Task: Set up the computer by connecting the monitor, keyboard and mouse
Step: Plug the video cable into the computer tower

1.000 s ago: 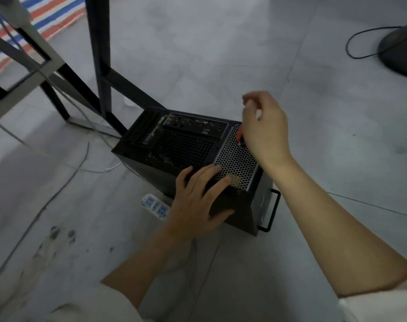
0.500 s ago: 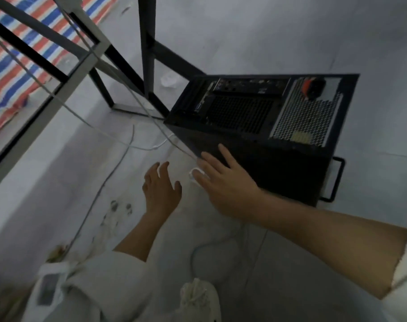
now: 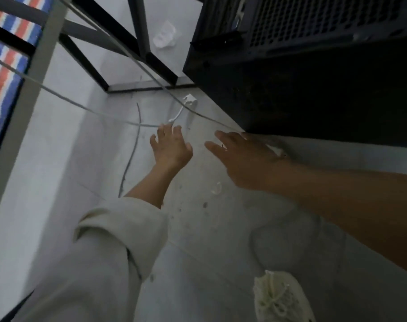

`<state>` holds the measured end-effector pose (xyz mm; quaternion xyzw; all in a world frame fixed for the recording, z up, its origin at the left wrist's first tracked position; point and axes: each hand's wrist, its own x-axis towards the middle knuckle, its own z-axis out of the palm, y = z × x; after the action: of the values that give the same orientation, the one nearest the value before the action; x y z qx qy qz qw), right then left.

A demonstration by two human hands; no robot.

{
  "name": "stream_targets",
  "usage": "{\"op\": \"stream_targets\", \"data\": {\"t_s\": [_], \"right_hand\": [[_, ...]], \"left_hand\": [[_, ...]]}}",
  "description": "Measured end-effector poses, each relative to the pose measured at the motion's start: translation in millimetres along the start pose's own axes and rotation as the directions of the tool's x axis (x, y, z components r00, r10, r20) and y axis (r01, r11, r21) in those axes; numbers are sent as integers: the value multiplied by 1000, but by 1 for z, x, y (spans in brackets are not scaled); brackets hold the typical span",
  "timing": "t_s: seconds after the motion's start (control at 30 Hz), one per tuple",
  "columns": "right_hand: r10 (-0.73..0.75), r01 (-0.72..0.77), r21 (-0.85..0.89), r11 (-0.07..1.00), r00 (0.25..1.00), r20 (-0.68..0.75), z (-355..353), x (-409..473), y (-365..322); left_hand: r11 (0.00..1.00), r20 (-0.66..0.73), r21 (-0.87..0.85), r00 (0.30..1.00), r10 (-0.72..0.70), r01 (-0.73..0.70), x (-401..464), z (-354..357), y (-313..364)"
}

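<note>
Grey tiled floor (image 3: 58, 159), black computer tower (image 3: 314, 89) far right. Both hands reach low beside it: left hand (image 3: 171, 148) and right hand (image 3: 244, 156), fingers spread, holding nothing, near a grey cable (image 3: 86, 108).

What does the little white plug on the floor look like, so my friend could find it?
Start at the big black computer case at the upper right. Look left of its lower corner, on the grey floor by the black desk legs. The white plug lies there: small, blocky, bright white with a short white cord, unlike the long thin grey cables nearby.
</note>
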<state>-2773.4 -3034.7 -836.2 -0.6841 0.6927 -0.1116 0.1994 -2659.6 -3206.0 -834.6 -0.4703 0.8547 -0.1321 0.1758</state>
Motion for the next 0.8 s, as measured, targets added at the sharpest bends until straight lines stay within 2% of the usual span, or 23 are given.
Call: {"op": "stream_targets", "data": {"t_s": [0.13,0.27,0.4,0.47,0.53,0.6,0.67,0.7,0.8], "right_hand": [[113,-113,90,990,994,7,17,3,11],[224,-208,104,973,957,-185,31,-1,26],[336,-323,162,933,940,-60,41,1,33],[340,-322,181,929,937,-79,46,2,33],[309,-281,186,941,940,-144,43,3,33],[321,-293,179,939,934,-155,39,3,35],[362,-353,153,923,932,-35,33,2,39],[357,-351,135,927,934,-24,30,3,41],[317,-313,125,942,948,-12,25,6,45]], "left_hand": [[983,61,184,998,-25,14,43,2,-9],[958,172,281,979,-110,58,78,8,-22],[991,264,123,961,-87,55,84,30,-15],[998,342,-4,938,-56,61,81,45,-5],[995,389,-39,919,-67,89,77,58,3],[992,390,-52,917,-84,113,71,67,9],[987,385,-105,920,-72,121,64,71,13],[985,372,-125,926,-61,115,61,71,14],[980,266,-165,962,-64,111,47,67,10]]}}
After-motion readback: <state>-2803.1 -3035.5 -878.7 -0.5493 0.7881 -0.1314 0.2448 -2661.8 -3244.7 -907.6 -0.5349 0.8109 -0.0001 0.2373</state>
